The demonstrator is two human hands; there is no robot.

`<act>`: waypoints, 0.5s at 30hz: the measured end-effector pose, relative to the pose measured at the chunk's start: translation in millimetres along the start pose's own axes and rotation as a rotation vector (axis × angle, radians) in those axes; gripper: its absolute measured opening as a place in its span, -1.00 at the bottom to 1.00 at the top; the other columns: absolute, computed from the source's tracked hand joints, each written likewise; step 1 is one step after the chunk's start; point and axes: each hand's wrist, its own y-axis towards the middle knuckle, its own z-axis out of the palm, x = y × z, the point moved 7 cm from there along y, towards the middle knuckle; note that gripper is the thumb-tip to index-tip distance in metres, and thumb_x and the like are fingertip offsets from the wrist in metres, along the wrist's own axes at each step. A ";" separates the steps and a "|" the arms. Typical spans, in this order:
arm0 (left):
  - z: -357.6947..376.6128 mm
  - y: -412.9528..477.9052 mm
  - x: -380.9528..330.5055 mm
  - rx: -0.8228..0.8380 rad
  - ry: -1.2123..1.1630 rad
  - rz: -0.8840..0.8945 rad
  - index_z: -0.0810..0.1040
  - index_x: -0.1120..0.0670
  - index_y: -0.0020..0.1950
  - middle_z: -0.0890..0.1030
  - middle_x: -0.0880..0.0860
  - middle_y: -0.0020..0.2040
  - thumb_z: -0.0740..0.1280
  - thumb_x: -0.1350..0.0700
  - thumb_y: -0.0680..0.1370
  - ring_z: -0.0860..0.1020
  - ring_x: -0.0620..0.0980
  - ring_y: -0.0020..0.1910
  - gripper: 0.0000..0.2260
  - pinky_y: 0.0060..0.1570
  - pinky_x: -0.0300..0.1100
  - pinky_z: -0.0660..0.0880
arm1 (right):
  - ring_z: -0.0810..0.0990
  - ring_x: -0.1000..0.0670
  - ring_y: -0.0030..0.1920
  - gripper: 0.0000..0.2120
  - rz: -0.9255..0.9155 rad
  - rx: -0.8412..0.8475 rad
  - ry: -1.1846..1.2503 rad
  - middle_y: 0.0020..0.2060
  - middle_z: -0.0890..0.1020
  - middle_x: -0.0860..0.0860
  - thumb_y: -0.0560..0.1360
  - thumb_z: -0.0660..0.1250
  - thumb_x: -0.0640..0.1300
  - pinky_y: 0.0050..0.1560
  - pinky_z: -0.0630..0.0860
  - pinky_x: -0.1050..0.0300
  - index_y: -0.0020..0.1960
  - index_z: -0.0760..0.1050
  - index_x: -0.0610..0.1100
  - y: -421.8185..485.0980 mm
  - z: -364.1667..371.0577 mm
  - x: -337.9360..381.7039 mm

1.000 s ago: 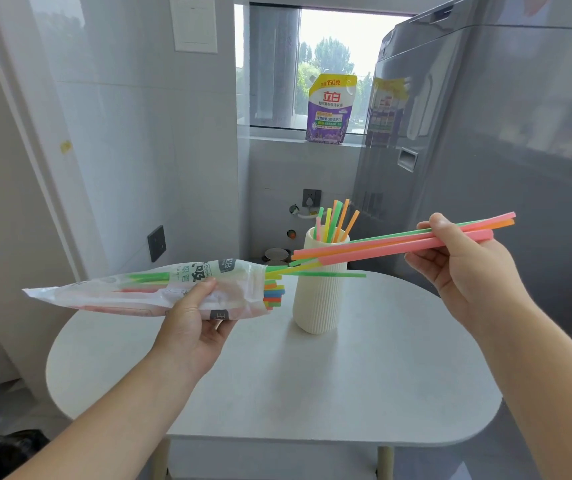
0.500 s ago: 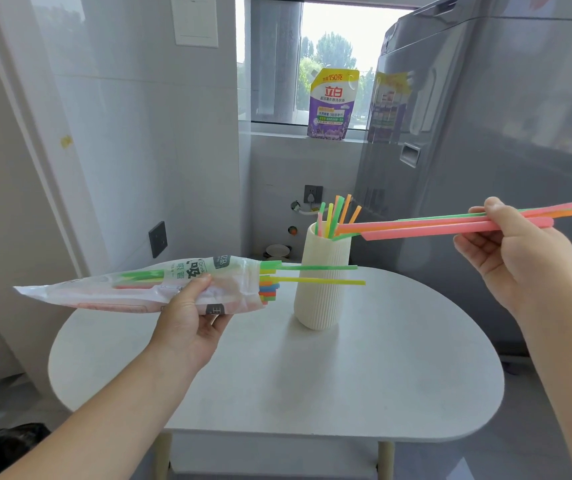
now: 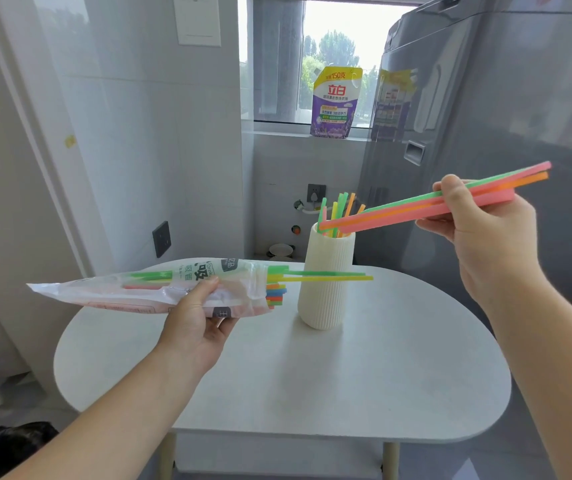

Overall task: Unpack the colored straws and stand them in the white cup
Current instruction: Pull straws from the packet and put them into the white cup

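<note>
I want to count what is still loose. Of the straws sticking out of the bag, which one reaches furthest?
The yellow straw: its tip passes the white cup slightly beyond the green straw above it, while the rest barely leave the bag.

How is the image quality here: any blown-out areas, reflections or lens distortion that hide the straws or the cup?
Head view: the window is overexposed, the sky nearly white; the glossy grey appliance mirrors the purple detergent pouch; wide-angle bending curves the wall edges. The ribbed white cup and the pink, orange and green straws in the right hand stay sharp.
</note>
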 end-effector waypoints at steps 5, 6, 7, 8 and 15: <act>-1.9 2.8 -0.4 -0.003 0.000 0.003 0.53 0.01 0.24 0.70 0.08 0.12 0.39 0.24 0.58 0.68 0.05 0.11 -0.73 -0.24 -0.10 0.69 | 0.75 0.00 -0.26 -0.85 -0.095 0.050 -0.197 -0.25 0.70 -0.03 0.58 0.38 -0.07 -0.12 0.70 0.04 -0.05 0.64 -0.15 14.9 23.0 8.6; -2.0 3.5 -0.2 -0.001 0.001 0.004 0.53 0.01 0.26 0.69 0.08 0.14 0.39 0.24 0.58 0.68 0.05 0.10 -0.72 -0.26 -0.11 0.69 | 0.75 0.00 -0.27 -0.84 -0.097 0.065 -0.236 -0.25 0.71 -0.03 0.58 0.38 -0.06 -0.10 0.70 0.00 -0.06 0.64 -0.14 18.8 28.0 8.7; -2.1 4.2 -0.2 -0.001 0.004 0.005 0.53 0.02 0.28 0.69 0.09 0.16 0.38 0.24 0.58 0.68 0.04 0.10 -0.70 -0.27 -0.11 0.69 | 0.75 0.00 -0.28 -0.83 -0.098 0.080 -0.273 -0.25 0.71 -0.03 0.57 0.38 -0.05 -0.09 0.70 -0.02 -0.06 0.64 -0.14 23.2 32.8 8.6; -2.1 4.8 0.1 -0.003 0.003 0.006 0.52 0.02 0.30 0.69 0.09 0.19 0.38 0.24 0.58 0.68 0.05 0.11 -0.68 -0.27 -0.11 0.69 | 0.74 0.01 -0.30 -0.81 -0.099 0.095 -0.308 -0.24 0.72 -0.05 0.57 0.38 -0.04 -0.10 0.70 -0.01 -0.04 0.64 -0.16 27.7 37.6 7.9; -0.4 5.6 2.7 -0.003 -0.021 0.002 0.51 0.02 0.37 0.70 0.08 0.17 0.39 0.25 0.57 0.69 0.04 0.08 -0.62 -0.31 -0.09 0.68 | 0.73 -0.11 -0.27 -0.73 -0.077 0.286 -0.583 -0.24 0.72 -0.12 0.57 0.37 -0.01 -0.12 0.70 -0.01 -0.05 0.61 -0.24 50.6 81.3 -2.3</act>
